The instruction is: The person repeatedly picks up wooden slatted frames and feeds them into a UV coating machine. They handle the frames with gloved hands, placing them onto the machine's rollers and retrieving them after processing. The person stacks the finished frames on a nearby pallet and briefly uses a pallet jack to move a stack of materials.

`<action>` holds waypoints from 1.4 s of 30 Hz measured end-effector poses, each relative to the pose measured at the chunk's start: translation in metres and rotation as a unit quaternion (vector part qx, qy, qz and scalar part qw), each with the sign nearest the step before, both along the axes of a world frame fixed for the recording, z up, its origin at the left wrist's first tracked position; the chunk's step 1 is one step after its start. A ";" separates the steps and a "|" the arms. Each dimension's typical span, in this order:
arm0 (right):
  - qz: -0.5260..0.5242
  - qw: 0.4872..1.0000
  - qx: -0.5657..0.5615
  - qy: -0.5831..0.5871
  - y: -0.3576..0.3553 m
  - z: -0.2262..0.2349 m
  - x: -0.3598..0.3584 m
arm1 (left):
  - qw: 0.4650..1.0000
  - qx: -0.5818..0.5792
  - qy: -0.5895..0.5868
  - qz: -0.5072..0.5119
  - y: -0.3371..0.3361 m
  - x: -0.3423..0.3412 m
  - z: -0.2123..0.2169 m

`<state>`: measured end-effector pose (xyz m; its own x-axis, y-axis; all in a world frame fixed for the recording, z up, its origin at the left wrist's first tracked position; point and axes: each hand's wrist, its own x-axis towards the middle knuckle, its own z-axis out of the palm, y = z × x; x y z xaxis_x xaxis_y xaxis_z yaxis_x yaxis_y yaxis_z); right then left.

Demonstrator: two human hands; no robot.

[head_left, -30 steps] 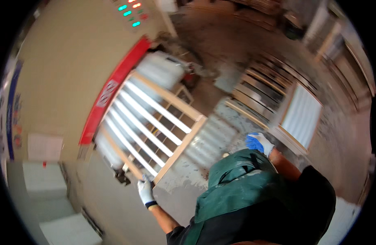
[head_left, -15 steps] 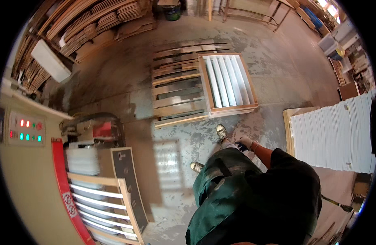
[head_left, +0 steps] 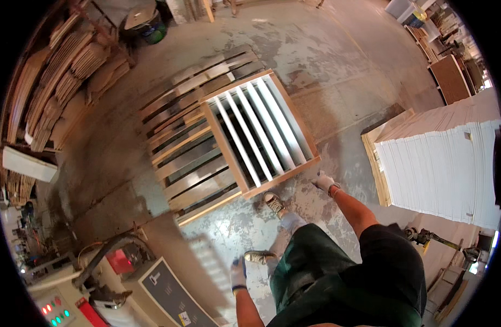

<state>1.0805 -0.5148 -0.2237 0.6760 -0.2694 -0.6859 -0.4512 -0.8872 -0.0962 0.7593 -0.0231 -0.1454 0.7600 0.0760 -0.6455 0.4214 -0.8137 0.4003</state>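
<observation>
Both my hands wear pale work gloves and hold nothing. My left hand [head_left: 238,273] hangs low by my left shoe, its fingers loosely extended. My right hand [head_left: 325,182] is ahead of my right side, fingers apart, close to the near right corner of a wood-edged frame with white slats [head_left: 279,173] but not touching it. That slatted frame lies flat on the right part of a wooden slatted pallet [head_left: 199,188]. Dark gaps show between its slats.
A tall stack of white panels [head_left: 435,169] stands on a pallet at right. At lower left is a machine with a lit control panel [head_left: 55,312] and a grey-fronted housing [head_left: 177,297]. Stacked boards [head_left: 60,82] and a dark bucket [head_left: 152,30] stand at far left.
My view has turned and come closer to the pallet. My left hand has come into view, and my right hand has swung forward. The slatted piece at the machine is out of view.
</observation>
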 end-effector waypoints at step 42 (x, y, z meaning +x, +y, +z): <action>0.007 0.912 0.376 -0.166 0.101 0.231 -0.003 | 0.862 -0.048 -0.003 0.505 0.003 0.067 0.276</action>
